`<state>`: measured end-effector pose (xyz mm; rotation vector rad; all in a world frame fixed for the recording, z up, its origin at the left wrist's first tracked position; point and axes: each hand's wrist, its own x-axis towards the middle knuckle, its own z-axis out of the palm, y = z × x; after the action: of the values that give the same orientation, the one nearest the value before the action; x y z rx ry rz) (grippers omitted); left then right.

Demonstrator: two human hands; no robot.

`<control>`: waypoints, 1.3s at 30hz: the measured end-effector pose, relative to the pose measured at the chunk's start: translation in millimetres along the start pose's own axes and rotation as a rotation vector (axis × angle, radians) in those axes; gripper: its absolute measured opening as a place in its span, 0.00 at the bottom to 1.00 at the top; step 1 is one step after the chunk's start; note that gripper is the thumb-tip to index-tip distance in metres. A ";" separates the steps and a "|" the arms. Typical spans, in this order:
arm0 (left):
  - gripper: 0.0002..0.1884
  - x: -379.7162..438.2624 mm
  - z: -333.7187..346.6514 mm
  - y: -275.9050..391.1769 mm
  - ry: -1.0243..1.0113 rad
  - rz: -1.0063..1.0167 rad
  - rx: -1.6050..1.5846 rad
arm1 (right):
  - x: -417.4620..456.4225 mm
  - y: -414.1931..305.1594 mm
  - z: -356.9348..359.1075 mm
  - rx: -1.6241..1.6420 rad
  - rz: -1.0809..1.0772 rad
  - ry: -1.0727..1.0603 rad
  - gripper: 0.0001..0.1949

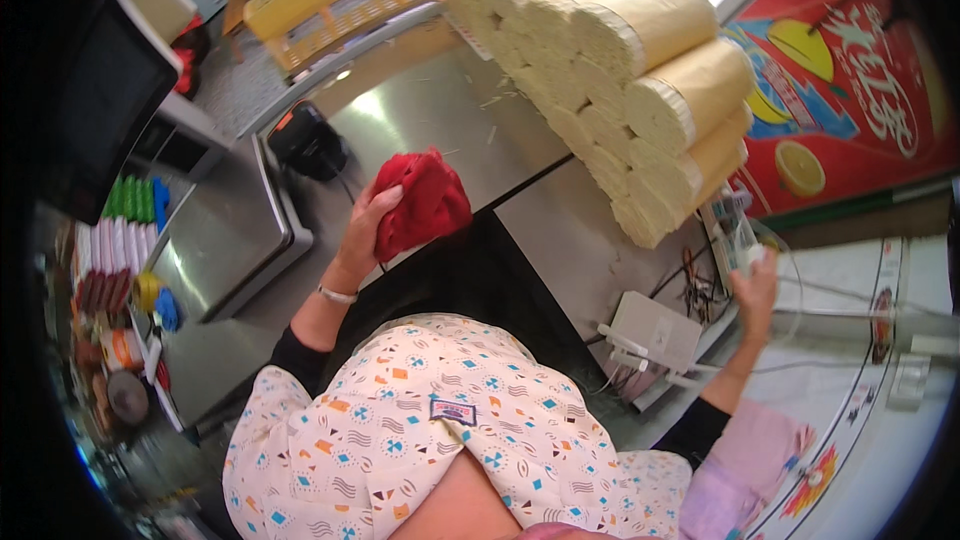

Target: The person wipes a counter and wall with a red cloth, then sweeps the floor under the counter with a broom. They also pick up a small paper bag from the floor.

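Observation:
My left hand grips a bunched red cloth above the steel counter. Its thumb presses on the near side of the cloth. Far to the right, my right hand has its fingers and thumb around a small whitish object, too blurred to name. That hand is beside the counter's right end, close to a holder with small items. Between my hands rises a stack of paper-wrapped rolls, apparently dried noodles, with their ragged cream ends facing me. Thin loose strands lie on the counter beside it.
Left stand a steel-topped scale, a monitor and a black device with a cable. A white router and tangled cables lie near my right arm. Beyond the counter is a yellow plastic rack.

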<state>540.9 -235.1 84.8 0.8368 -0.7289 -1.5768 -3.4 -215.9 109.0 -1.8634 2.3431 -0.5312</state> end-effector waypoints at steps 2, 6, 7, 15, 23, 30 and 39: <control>0.24 6.5 -0.3 -7.5 0.030 0.048 0.036 | -10.7 52.4 70.3 -0.290 -0.092 -0.017 0.21; 0.24 -1.3 -6.1 -20.4 0.079 0.074 0.045 | -22.7 60.1 119.0 -0.348 0.011 -0.333 0.23; 0.24 -4.4 -7.3 -21.0 0.089 0.066 0.027 | -21.8 57.9 110.5 -0.344 0.008 -0.412 0.22; 0.29 -17.8 21.0 -11.8 -0.044 0.096 -0.196 | 34.0 -234.1 13.5 0.511 -0.438 -0.763 0.35; 0.19 -3.9 -14.2 37.7 -0.041 0.297 0.768 | 32.9 -388.3 146.7 1.368 -0.128 -1.052 0.18; 0.14 -90.4 -128.9 -5.0 0.430 0.125 1.083 | 110.7 -469.3 188.2 1.206 -0.099 -0.753 0.12; 0.23 -70.8 -175.4 -55.0 0.420 0.145 1.477 | 282.8 -534.8 314.2 0.391 -0.647 0.154 0.16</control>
<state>663.8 -158.4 -48.7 1.9990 -1.5764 -0.4559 513.2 -653.8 30.6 -2.3965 1.4924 -1.1278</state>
